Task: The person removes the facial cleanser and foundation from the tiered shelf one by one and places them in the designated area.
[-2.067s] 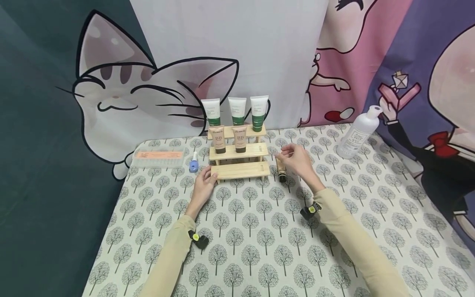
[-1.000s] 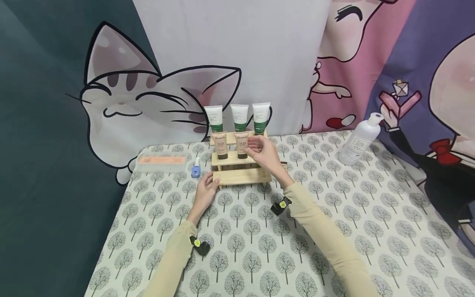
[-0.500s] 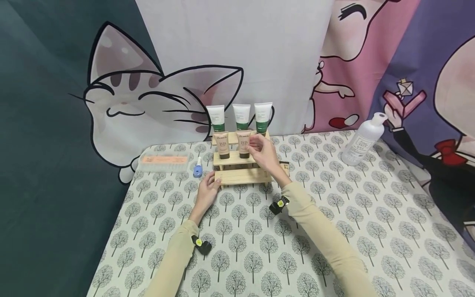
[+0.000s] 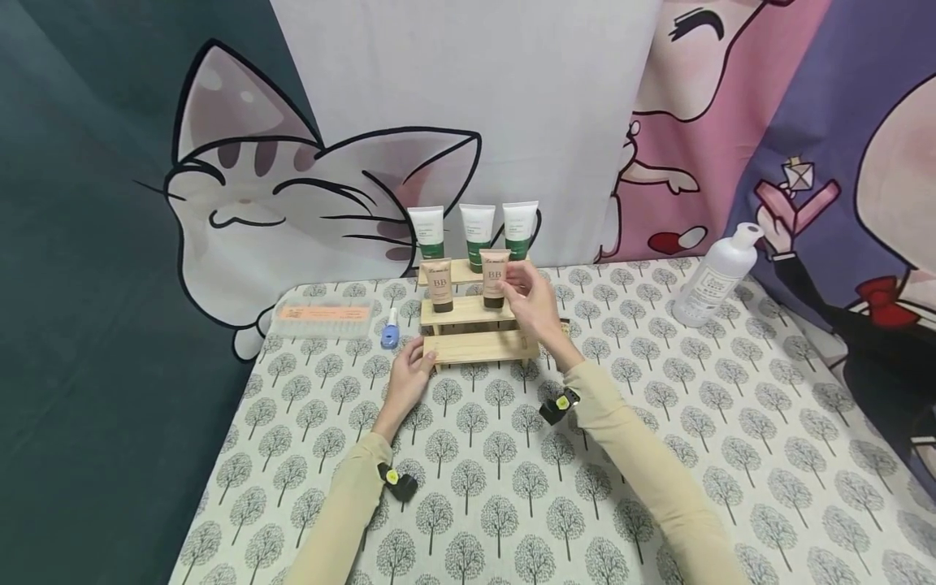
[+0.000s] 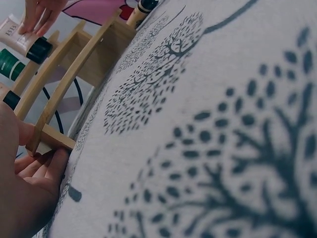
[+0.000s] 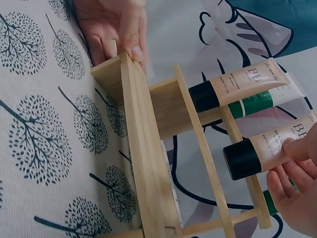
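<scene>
My right hand (image 4: 537, 302) pinches a beige BB cream tube (image 4: 494, 276) between thumb and fingers. In the right wrist view its black cap (image 6: 241, 159) hangs clear of the middle shelf. My left hand (image 4: 407, 375) grips the left end of the three-tier wooden stand (image 4: 478, 347), thumb on top of the lowest shelf. A second BB cream tube (image 4: 439, 284) stands cap-down at the middle shelf's left. Three white-and-green tubes, including a left one (image 4: 427, 227), a centre one (image 4: 478, 231) and a right one (image 4: 519, 223), stand on the top shelf.
A clear case with an orange label (image 4: 322, 317) and a small blue bottle with a white cap (image 4: 391, 333) lie left of the stand. Beyond its right end lies a dark-capped tube (image 5: 142, 12), mostly hidden in the head view. A white bottle (image 4: 711, 280) stands at the right.
My right hand came from the tube lying on the table to the right BB cream tube, took hold of it, and has lifted it slightly and shifted it right. My left hand stays on the stand.
</scene>
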`<act>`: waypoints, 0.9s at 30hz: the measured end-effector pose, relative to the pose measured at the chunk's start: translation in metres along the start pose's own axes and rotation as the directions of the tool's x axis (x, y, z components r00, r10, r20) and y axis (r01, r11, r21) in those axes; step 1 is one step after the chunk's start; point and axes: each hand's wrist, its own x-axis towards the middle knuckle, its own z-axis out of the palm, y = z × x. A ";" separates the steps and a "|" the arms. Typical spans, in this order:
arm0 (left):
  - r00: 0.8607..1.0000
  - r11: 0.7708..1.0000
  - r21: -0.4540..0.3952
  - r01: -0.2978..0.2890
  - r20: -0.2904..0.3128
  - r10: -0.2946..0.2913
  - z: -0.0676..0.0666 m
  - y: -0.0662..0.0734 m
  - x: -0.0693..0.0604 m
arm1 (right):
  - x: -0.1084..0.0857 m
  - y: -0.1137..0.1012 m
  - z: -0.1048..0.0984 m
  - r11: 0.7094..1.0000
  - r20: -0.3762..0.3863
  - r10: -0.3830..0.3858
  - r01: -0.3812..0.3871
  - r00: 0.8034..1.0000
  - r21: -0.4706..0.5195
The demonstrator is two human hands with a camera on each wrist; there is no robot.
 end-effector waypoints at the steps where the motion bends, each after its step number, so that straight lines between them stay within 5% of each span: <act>1: 1.000 1.000 0.001 -0.001 0.000 0.001 0.000 0.000 0.000 | 0.000 0.000 -0.002 1.000 -0.009 -0.001 0.001 1.000 0.001; 27: 1.000 0.999 -0.041 0.011 0.015 -0.010 0.000 0.001 0.000 | -0.010 0.014 -0.055 1.000 -0.145 -0.015 0.015 0.989 0.000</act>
